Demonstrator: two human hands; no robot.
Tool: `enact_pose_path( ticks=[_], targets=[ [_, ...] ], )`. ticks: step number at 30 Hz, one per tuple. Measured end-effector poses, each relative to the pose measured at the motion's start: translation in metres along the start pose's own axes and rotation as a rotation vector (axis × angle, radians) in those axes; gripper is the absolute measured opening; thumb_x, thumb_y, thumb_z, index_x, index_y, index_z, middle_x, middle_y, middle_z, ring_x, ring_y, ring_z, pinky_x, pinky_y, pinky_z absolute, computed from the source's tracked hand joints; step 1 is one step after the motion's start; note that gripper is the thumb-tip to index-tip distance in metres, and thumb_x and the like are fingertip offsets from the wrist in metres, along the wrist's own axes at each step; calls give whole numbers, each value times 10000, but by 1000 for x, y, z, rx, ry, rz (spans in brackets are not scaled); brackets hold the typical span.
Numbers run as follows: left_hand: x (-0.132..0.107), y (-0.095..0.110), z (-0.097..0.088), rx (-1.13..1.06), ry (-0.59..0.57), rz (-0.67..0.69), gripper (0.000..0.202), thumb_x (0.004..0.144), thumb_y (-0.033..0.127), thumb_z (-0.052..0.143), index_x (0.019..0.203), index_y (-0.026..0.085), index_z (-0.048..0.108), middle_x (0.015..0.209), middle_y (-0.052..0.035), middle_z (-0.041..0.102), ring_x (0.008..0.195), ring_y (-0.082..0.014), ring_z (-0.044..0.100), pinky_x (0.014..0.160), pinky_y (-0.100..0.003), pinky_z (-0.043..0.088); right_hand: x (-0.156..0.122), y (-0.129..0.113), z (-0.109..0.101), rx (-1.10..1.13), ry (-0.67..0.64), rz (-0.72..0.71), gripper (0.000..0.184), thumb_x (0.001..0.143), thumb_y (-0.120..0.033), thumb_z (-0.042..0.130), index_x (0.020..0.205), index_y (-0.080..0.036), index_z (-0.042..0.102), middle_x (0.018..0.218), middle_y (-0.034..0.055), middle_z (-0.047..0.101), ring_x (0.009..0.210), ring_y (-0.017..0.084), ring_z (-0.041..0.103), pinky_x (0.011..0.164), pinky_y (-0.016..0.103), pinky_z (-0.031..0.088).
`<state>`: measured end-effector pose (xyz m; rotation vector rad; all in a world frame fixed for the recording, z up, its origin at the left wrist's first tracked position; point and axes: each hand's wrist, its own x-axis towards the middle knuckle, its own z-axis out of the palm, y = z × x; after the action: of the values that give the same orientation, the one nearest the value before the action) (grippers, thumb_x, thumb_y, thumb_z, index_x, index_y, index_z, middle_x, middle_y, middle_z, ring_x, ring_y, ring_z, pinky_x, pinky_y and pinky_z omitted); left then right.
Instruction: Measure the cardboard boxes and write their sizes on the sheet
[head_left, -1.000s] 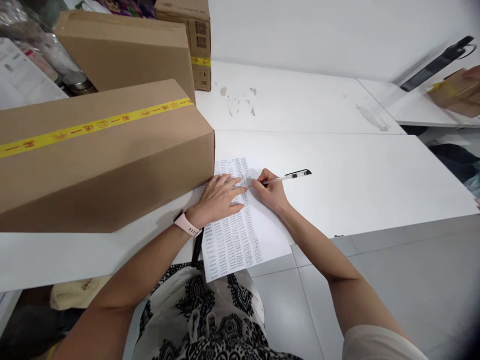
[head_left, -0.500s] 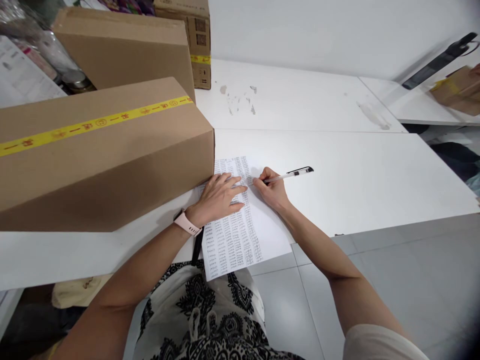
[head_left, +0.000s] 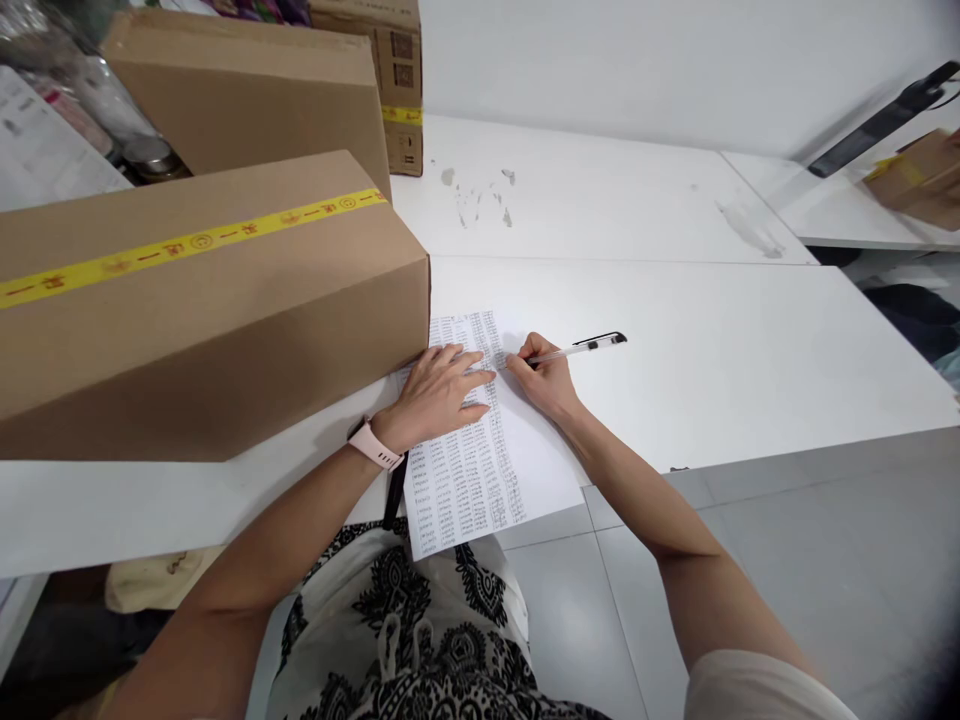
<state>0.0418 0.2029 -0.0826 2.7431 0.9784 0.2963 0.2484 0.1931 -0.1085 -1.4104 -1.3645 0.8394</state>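
**Figure.** The white table [head_left: 712,340] carries everything, and its bare top runs away to the right of the pen grip. Left of that grip stands the large cardboard box [head_left: 202,320], sealed with a strip of yellow tape [head_left: 187,243]. A second box [head_left: 247,95] stands behind it.

The printed sheet [head_left: 480,470] lies flat under both hands. Its far left corner is at the foot of the large box, and its near edge overhangs the table edge toward the body. We judge the sheet light, limp and apt to slide on the smooth top, so it is better pinned under a flat palm than pinched.

The left hand [head_left: 435,395] does this. It rests palm down on the upper columns with its fingers extended, closed on nothing, just left of the pen tip. A pink watch [head_left: 373,446] sits on its wrist.

The right hand [head_left: 544,380] is closed around the pen [head_left: 581,348] in a writing grip. The tip meets the sheet beside the left fingertips, and the barrel slants away to the right with its black clip end raised. We judge the pen stiff, light and smooth, best taken low on the barrel, near the tip.
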Motion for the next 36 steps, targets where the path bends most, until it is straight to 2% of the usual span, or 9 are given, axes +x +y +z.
enact_pose_path(
  ticks=[36],
  targets=[
    [0, -1, 1, -6, 12, 9, 395, 915, 369, 646, 1292, 257, 684, 1442, -81, 605, 1327, -325, 485, 1082, -496, 388, 1, -1, -1, -21, 43, 28, 269, 727, -291, 632, 630, -234, 387, 580, -62, 372, 570, 112, 322, 543, 272, 271]
  ],
)
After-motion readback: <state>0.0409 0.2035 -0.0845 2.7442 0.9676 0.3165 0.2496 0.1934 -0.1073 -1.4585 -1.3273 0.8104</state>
